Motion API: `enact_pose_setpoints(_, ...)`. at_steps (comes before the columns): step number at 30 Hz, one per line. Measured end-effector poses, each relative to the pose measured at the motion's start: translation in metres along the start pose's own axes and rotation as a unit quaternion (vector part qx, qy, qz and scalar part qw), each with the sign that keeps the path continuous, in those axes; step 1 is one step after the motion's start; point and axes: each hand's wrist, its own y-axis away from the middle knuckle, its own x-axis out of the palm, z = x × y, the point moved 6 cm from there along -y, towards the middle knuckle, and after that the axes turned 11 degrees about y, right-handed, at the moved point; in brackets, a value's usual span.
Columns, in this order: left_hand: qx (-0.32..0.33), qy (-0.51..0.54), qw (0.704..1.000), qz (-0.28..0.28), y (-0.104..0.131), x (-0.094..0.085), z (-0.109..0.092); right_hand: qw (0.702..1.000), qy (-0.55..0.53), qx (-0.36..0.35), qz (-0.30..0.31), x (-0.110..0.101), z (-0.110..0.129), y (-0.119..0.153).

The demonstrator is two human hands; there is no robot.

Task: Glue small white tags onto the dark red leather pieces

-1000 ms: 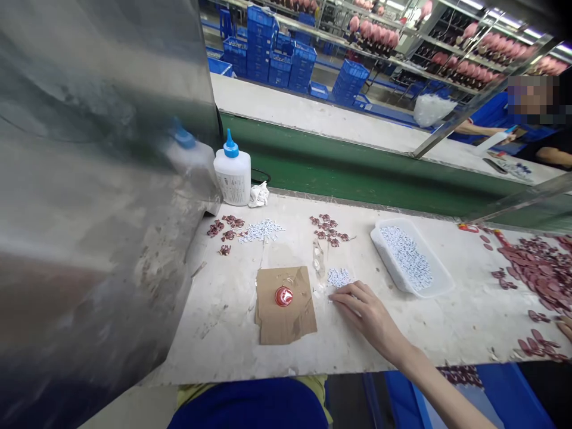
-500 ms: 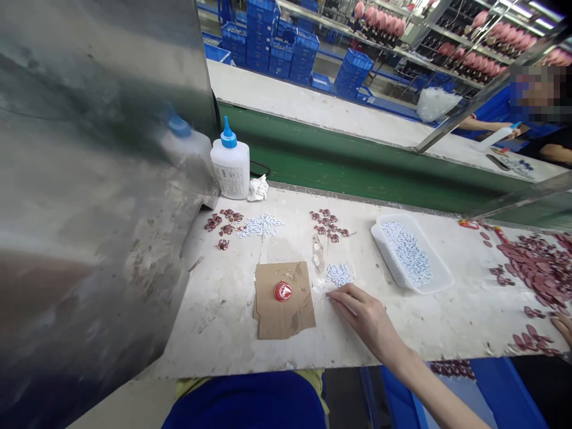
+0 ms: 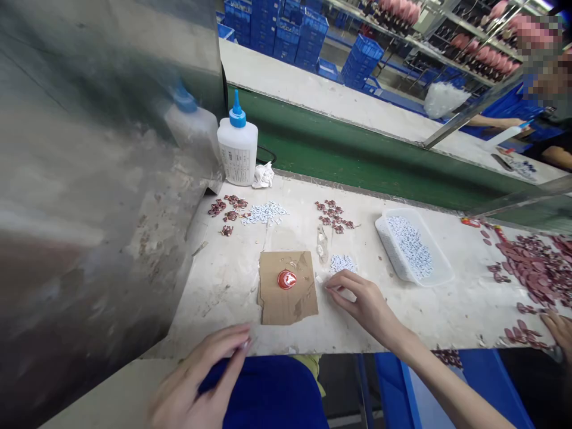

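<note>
My right hand [image 3: 363, 302] rests on the white table [image 3: 223, 286], thumb and forefinger brought together just below a small pile of white pieces [image 3: 343, 263]. Whether a piece is between the fingertips is too small to see. Left of it lies a cardboard scrap [image 3: 290, 304] with a round red badge [image 3: 286, 279] on it. My left hand [image 3: 201, 381] is blurred at the table's front edge, fingers loosely spread, with nothing visible in it.
A glue bottle [image 3: 238, 149] and a crumpled tissue [image 3: 263, 176] stand at the back by a metal panel [image 3: 89, 179]. Dark red pieces [image 3: 333, 214] and a tray [image 3: 383, 235] of white pieces lie beyond. Another person's hand [image 3: 558, 328] touches red pieces at the right.
My left hand has come into view at the bottom. My right hand's fingers have lifted from flat into a pinch near the white pile. The view has tilted slightly.
</note>
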Motion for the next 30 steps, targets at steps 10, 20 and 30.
enact_pose_setpoints(10,0.062,0.049,0.992,0.101,-0.025,0.041,0.002,0.993,-0.104,-0.009,-0.047,0.009,0.042,-0.036)
enact_pose_setpoints(20,0.077,0.010,0.996,0.037,-0.031,0.029,0.013,0.993,-0.102,-0.024,-0.050,0.015,0.044,-0.035)
enact_pose_setpoints(30,0.116,0.029,0.992,0.038,-0.030,0.031,0.002,0.990,-0.122,-0.024,-0.073,0.013,0.044,-0.035)
